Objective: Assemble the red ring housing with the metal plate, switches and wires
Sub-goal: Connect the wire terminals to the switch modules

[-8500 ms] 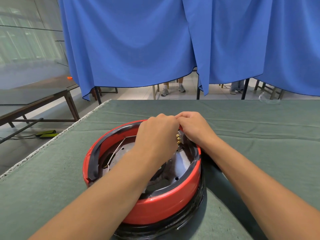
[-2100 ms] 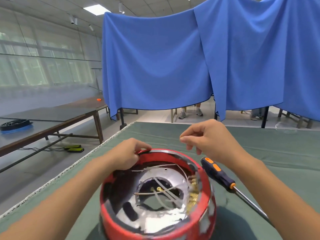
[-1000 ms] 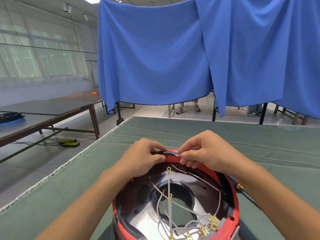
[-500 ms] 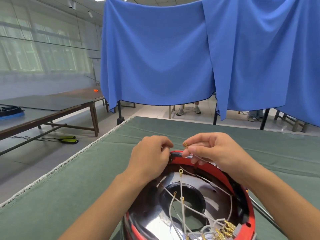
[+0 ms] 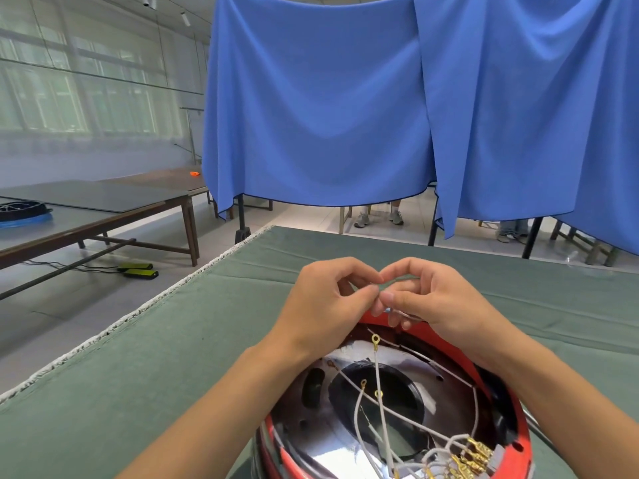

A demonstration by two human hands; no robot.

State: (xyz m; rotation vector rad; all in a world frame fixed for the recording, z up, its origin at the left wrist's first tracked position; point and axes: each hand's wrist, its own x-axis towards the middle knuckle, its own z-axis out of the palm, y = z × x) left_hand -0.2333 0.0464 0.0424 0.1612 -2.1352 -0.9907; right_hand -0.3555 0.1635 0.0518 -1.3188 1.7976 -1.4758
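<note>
The round red plastic ring housing [image 5: 498, 385] rests on the green cloth-covered table [image 5: 145, 371], open side up, directly below the fingers and nearer the person than the fingertips. Inside it lies the shiny metal plate [image 5: 311, 447] with a dark round central opening. Thin white wires [image 5: 382, 409] with gold ring terminals cross the plate; their long axes run from a cluster of gold connectors [image 5: 466, 459] at the near right rim up toward the far rim under the fingers.

The left hand [image 5: 321, 305] and right hand [image 5: 435, 302] meet above the far rim, fingertips touching. The right thumb and forefinger pinch one thin white wire [image 5: 403, 311], which trails rightward beneath that hand. The left fingers are curled to a pinch at the same spot; what they grasp cannot be told.
</note>
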